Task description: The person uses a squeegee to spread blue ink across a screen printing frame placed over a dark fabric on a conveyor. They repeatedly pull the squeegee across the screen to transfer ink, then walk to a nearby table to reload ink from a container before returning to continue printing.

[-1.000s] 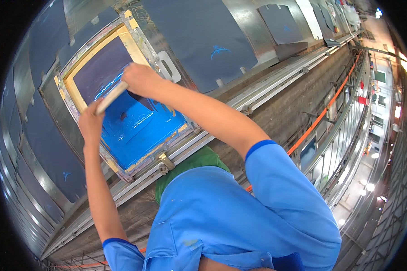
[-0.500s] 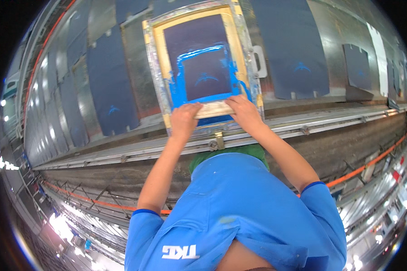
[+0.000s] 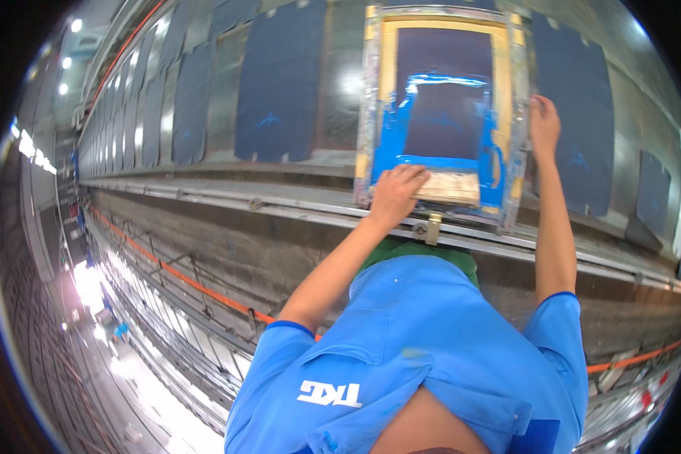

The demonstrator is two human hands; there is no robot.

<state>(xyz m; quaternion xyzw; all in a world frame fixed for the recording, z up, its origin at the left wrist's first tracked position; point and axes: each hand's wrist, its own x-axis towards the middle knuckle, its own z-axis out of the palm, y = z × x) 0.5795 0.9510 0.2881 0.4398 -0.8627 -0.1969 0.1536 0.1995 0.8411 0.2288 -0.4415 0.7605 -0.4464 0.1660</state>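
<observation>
A screen-printing frame [image 3: 370, 98] with yellow tape round its inner border lies on the long table, wet blue ink smeared over the lower part of its mesh. Across the near end of the mesh rests a squeegee [image 3: 452, 188] with a pale wooden handle. My left hand [image 3: 399, 195] is closed over the squeegee's left end. Out at the frame's right side, my right hand [image 3: 545, 127] has its fingers curled by the frame's edge, where a white side handle showed earlier; the hand covers it now.
Dark blue fabric panels [image 3: 280, 83] lie in a row along the metal table [image 3: 344, 83], some with a small light-blue print. A metal rail [image 3: 295, 207] with a brass-coloured stop [image 3: 433, 227] runs along the near edge. An orange pipe [image 3: 197, 281] passes behind me.
My right hand has let go of the squeegee and moved to the frame's right side. My left hand stays on the squeegee. The frame now appears farther right in view, which has also turned.
</observation>
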